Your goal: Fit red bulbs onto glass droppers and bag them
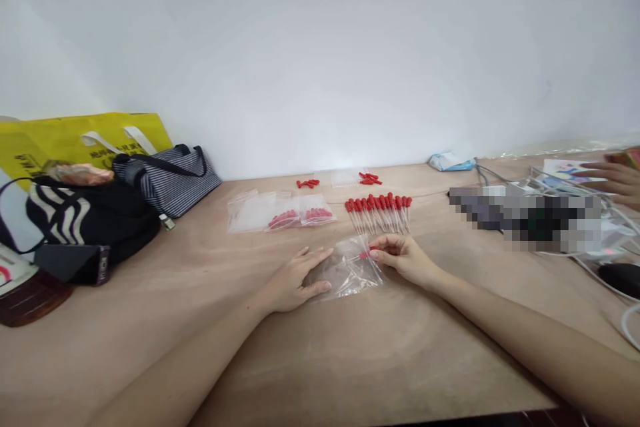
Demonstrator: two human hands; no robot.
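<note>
My left hand [299, 280] rests on the left side of a clear plastic bag [353, 287], its thumb and fingers apart. Between the fingertips of my right hand [407, 261] is a dropper [364, 255] with a red bulb; its clear stem points left over the bag, and whether it lies inside cannot be made out. Just beyond, several red-bulbed droppers [380, 203] lie side by side with stems toward me. Clear zip bags [245, 213] lie to the left, and two bags [283, 219] beside them show red pieces inside.
Loose red pieces [307, 183] lie near the wall, with more red pieces [371, 179] farther right. A striped bag [175, 177], a black bag [90, 220] and a phone [75, 263] occupy the left. Cables, a tissue pack [453, 160] and another person's hand [613, 180] are right.
</note>
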